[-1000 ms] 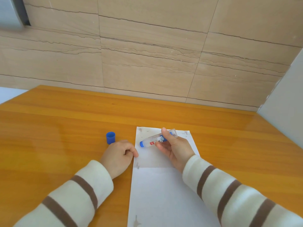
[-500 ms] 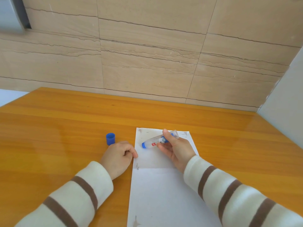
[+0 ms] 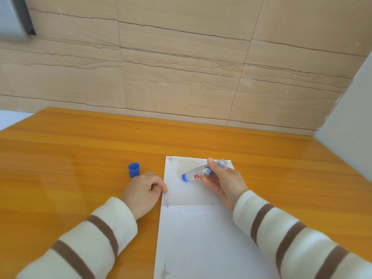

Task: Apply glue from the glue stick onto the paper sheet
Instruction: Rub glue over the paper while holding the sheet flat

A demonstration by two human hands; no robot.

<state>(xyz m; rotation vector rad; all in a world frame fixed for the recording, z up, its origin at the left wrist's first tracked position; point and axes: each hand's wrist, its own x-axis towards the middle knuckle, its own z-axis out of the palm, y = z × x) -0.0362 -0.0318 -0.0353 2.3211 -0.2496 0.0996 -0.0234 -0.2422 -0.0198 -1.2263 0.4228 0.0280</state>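
My right hand is wrapped round the clear plastic glue stick with the blue tip, thumb on top and fingers beneath, holding it low and slanted over the far end of the white paper sheet. Its blue tip points left; I cannot tell whether that tip is touching the sheet or just above it. My left hand is loosely curled with nothing in it, resting on the orange wooden bench with a fingertip at the sheet's left edge, seemingly steadying it. Just beyond that hand stands the small blue cap, off the stick and upright on the bench.

I judge the job begun: the cap is off and the stick is over the sheet. Faint grey smudges show near the top corners and left edge, but I see no clear glue trail, so the spreading itself looks mostly left to do.

Count: one glue stick, one cap, one paper sheet, two hands.
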